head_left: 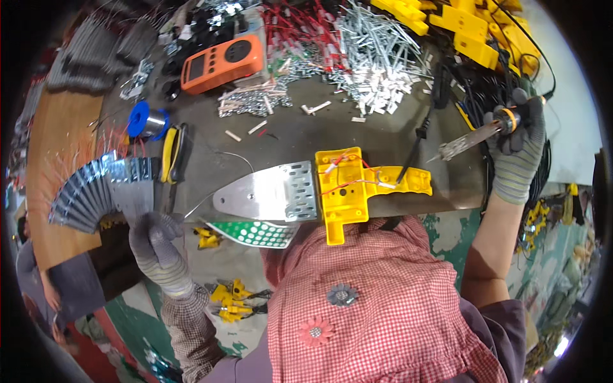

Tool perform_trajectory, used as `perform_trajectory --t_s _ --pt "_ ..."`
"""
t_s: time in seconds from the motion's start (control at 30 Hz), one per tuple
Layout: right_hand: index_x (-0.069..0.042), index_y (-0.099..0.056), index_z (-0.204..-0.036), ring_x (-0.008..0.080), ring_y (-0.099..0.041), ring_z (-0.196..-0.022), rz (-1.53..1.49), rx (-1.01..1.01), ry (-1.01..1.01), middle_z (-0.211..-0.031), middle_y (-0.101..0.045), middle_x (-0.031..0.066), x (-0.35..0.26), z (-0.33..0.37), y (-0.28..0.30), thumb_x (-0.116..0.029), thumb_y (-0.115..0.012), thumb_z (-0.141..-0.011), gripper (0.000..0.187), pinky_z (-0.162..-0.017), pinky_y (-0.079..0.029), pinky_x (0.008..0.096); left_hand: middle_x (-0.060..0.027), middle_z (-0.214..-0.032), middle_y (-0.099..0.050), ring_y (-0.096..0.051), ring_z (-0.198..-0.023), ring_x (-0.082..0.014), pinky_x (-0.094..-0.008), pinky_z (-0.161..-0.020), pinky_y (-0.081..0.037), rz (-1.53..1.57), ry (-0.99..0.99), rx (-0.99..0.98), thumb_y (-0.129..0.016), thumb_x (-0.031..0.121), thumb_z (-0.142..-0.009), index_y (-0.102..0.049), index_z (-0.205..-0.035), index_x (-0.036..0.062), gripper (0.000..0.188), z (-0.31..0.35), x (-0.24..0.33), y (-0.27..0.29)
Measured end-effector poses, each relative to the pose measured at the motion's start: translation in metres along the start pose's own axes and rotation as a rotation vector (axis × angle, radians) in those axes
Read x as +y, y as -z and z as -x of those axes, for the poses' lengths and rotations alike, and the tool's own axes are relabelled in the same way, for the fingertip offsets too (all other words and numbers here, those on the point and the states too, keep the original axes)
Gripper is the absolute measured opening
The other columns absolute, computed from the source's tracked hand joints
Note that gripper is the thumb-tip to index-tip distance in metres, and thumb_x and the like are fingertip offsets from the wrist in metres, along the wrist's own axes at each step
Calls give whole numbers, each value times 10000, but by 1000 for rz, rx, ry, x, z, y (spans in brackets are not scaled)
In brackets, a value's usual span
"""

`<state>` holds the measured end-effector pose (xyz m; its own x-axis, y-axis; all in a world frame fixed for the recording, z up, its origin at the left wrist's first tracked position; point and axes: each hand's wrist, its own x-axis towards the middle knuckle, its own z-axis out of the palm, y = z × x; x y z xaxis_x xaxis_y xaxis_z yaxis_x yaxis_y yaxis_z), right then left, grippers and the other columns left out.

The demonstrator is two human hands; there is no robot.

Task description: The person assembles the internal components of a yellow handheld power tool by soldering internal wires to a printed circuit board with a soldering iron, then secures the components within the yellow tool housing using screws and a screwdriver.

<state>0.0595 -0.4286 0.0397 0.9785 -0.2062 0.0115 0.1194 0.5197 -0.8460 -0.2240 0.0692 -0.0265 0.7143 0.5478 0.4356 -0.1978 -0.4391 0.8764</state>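
My right hand [520, 140], in a grey striped glove, grips a soldering iron [472, 142] by its handle. The iron's tip points left, above the table and apart from the work. At the table's near edge lies a yellow plastic housing [345, 207] with thin red and white wires in it. A silver metal plate [268, 191] with slots rests beside it on the left. My gloved left hand [156, 242] is at the near left edge, fingers curled. A thin solder wire [201, 205] runs to its fingertips. Fanned metal plates [89, 195] with wires stand just beyond that hand.
An orange multimeter [223, 62], a blue solder spool [147, 121] and yellow-black pliers [174, 153] lie at left. Metal and white small parts [377, 57] are heaped at the back. Yellow housings [469, 32] and black cables crowd the far right. A black probe [415, 143] leans over the housing.
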Motion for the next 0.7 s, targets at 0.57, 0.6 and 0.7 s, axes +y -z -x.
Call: perform_trajectory --t_s 0.57,0.6,0.7 --pt "-108 -624 -1185 174 -728 -844 -68 -201 -91 -1054 -716 56 33 20 -6 -265 -723 -1032 241 -743 -641 335 -39 -952 -638 -569 -836 -190 -340 -719 -496 -167 -202 -454 -864 91 -794 -781 -964 109 190 -37 101 -204" --pt "-93 -643 -1155 200 -740 -808 -85 -152 -84 -1016 -730 60 34 21 -8 -291 -692 -1052 228 -714 -656 370 -38 -938 -625 -570 -838 -189 -339 -716 -499 -183 -198 -431 -870 97 -789 -781 -962 112 196 -36 100 -208" --pt "-63 -683 -1094 251 -763 -735 -117 -55 -71 -939 -758 68 38 21 -12 -342 -631 -1091 284 -654 -686 441 -33 -921 -599 -578 -840 -179 -331 -707 -505 -200 -191 -435 -878 98 -786 -781 -963 117 203 -35 95 -213"
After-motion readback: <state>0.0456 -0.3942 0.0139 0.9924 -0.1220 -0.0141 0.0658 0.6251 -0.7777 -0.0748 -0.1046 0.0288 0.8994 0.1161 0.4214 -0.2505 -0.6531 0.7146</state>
